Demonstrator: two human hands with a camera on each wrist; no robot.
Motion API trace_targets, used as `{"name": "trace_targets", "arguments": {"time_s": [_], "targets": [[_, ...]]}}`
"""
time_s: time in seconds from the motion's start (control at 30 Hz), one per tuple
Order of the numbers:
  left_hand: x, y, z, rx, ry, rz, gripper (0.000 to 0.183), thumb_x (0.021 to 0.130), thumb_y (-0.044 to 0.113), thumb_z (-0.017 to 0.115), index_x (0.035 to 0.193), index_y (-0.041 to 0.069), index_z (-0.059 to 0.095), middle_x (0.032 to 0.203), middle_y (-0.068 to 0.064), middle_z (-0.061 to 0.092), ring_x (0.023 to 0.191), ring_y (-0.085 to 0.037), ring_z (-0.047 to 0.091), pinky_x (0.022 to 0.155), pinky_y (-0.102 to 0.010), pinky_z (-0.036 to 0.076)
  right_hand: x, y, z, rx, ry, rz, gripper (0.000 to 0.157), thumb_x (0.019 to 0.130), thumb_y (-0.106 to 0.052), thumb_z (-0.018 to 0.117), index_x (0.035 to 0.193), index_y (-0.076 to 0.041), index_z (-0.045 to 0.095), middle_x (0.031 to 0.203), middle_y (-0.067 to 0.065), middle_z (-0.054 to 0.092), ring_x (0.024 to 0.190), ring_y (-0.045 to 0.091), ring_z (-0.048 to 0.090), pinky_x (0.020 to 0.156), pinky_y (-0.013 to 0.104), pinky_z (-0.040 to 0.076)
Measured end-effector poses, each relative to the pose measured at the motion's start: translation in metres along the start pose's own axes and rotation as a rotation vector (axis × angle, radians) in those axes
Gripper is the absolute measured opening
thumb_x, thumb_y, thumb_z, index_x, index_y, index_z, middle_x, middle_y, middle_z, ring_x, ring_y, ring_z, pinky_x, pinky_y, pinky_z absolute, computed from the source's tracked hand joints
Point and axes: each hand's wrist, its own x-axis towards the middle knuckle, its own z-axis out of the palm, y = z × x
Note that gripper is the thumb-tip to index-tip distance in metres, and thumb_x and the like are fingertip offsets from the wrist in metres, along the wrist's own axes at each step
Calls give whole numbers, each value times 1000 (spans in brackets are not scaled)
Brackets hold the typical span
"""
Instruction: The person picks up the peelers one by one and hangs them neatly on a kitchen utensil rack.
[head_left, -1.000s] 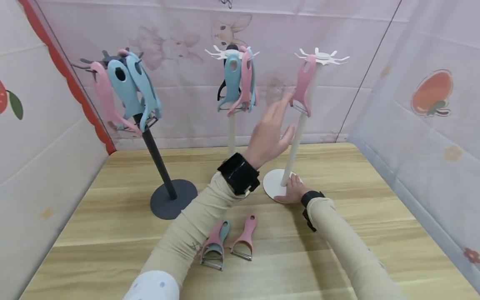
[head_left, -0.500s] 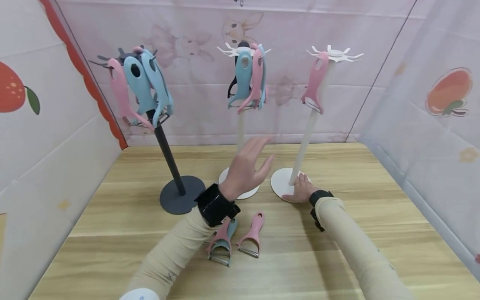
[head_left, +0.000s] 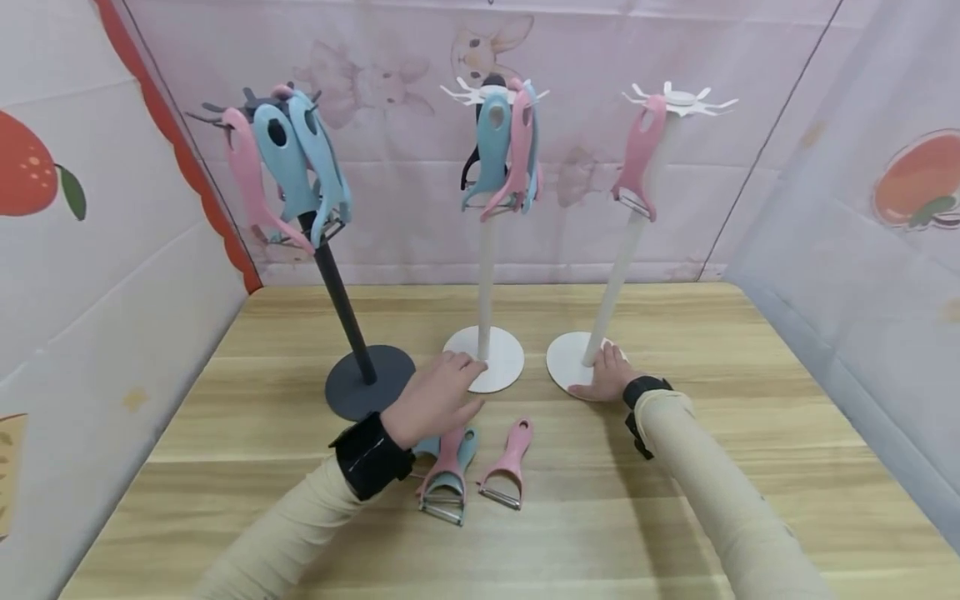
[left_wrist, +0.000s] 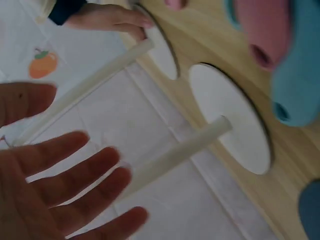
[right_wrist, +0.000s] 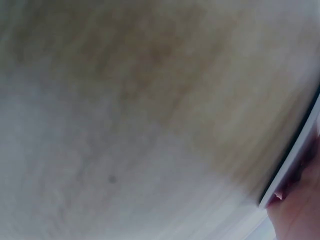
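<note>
My left hand (head_left: 438, 398) hovers over the table with its fingers loosely extended and nothing in it. In the left wrist view its fingers (left_wrist: 85, 185) are spread. Just below it lie a pink peeler (head_left: 448, 454) and blue peelers (head_left: 468, 446), overlapping, their far ends partly under the hand. A separate pink peeler (head_left: 517, 446) lies to their right. My right hand (head_left: 611, 377) rests on the round base (head_left: 566, 367) of the right white stand, fingers beside its post (head_left: 617, 279). One pink peeler (head_left: 643, 150) hangs from that stand's hooks.
The middle white stand (head_left: 486, 283) carries blue, pink and black peelers at its top. At the left, a black stand (head_left: 345, 304) holds several pink and blue peelers (head_left: 281, 158). A printed cloth (head_left: 405, 200) backs the wooden table (head_left: 247, 400).
My left hand has moved from near the pink peeler on the right stand, down and leftward to above the peelers on the table. The right hand stays on the base.
</note>
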Motion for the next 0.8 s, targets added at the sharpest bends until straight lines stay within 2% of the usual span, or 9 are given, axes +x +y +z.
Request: {"name": "trace_targets", "arguments": {"time_s": [0.07,0.17,0.23,0.33,0.4,0.47,0.57,0.63,0.8], "targets": [[-6,-3,3,44,-117,-50,40,85,25,64,117,3,59,99,-11,59,86,-23,55,67,-32,47,-2,0,-2,-7,8,-1,103,83,-56,53,132,26,13,137,47,4,129,56,7,108,54,11],[-15,-9,10,49,-250,-141,40,85,27,64,117,3,58,96,-11,59,83,-23,54,62,-33,47,-3,-1,-3,-17,14,-5,99,85,-52,53,132,26,13,137,47,5,129,56,8,108,54,12],[-21,-13,14,38,-310,-209,41,85,27,64,117,3,57,96,-9,59,82,-21,54,61,-34,47,-5,-2,-3,-11,15,-14,99,85,-52,53,131,26,13,137,47,5,129,56,9,107,54,12],[-29,-19,22,5,-377,-286,40,85,27,64,115,2,57,83,-5,55,73,-18,51,54,-32,42,-5,-4,-4,2,4,-12,100,85,-52,53,132,26,13,137,47,5,129,56,8,107,55,13],[-33,-22,27,-27,-404,-311,38,85,25,63,114,2,57,74,-3,50,65,-17,48,50,-30,37,-6,-4,-4,6,-2,-3,100,85,-52,54,132,26,13,138,46,5,129,56,8,107,55,14],[-35,-23,31,-64,-423,-325,25,85,21,62,102,2,60,66,-1,41,58,-17,43,47,-29,31,-6,-4,-4,9,-5,0,100,85,-52,54,132,26,13,138,46,5,129,56,8,107,55,13],[-38,-21,34,-102,-433,-337,11,84,16,61,83,6,58,63,-1,36,53,-16,39,47,-29,27,-3,-1,-3,8,-3,-2,101,84,-53,54,133,25,13,138,46,4,130,55,8,107,55,13],[-39,-20,34,-99,-437,-338,13,84,15,61,74,8,54,64,-1,36,54,-16,39,47,-29,28,-3,-3,-4,14,-6,0,101,84,-54,55,133,24,13,138,46,4,130,55,8,107,55,13],[-42,-21,36,-83,-420,-329,19,84,13,60,67,10,51,64,-2,41,55,-17,42,48,-30,32,-3,-5,-3,16,4,-1,102,83,-55,54,133,24,14,138,45,5,130,55,8,106,55,15]]}}
